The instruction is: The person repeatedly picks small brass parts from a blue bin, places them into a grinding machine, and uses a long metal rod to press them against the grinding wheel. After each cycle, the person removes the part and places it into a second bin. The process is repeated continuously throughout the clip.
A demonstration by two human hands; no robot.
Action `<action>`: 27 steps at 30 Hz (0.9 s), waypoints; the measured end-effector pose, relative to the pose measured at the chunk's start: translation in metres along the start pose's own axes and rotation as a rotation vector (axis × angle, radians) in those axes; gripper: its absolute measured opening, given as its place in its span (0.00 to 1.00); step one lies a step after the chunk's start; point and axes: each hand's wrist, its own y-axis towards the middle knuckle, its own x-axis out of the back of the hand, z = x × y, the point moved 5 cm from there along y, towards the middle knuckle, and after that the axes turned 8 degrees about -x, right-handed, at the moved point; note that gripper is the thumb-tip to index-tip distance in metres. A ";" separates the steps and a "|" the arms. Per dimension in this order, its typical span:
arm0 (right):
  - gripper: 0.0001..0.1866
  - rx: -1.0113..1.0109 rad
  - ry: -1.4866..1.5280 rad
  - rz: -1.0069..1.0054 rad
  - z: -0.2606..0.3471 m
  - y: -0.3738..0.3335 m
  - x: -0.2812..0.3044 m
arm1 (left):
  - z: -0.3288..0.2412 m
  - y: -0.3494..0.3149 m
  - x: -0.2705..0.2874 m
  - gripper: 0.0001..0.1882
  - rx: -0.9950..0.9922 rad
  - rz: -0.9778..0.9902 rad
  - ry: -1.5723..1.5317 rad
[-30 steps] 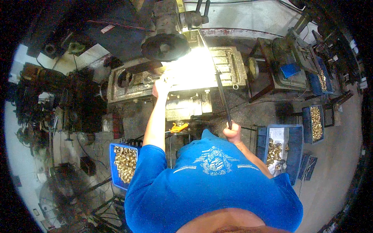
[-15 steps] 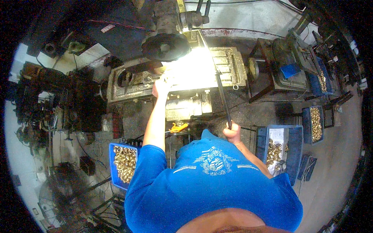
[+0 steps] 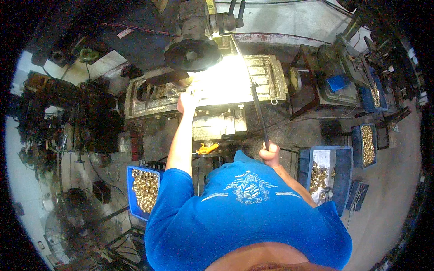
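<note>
My left hand [image 3: 186, 103] reaches onto the machine table [image 3: 272, 86], just below the dark round machine head [image 3: 191, 55]. Its fingers look curled at the left edge of a strong glare, which washes out whatever they hold. My right hand [image 3: 270, 153] is wrapped around the lower end of a long black lever [image 3: 259, 106]. That lever slants up and to the left, over the table into the lit area. The workpiece area under the head is too bright to make out.
A blue bin [image 3: 130, 192] of brass-coloured parts stands at my left. On my right are a larger blue crate [image 3: 343, 174] with paper and parts, and another blue bin [image 3: 356, 147] of parts. A yellow-handled tool [image 3: 208, 148] sits below the table. Dark machinery [image 3: 58, 113] fills the left.
</note>
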 end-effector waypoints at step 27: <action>0.08 0.101 -0.094 -0.024 -0.008 0.007 0.001 | 0.003 0.001 -0.002 0.20 0.051 0.028 -0.022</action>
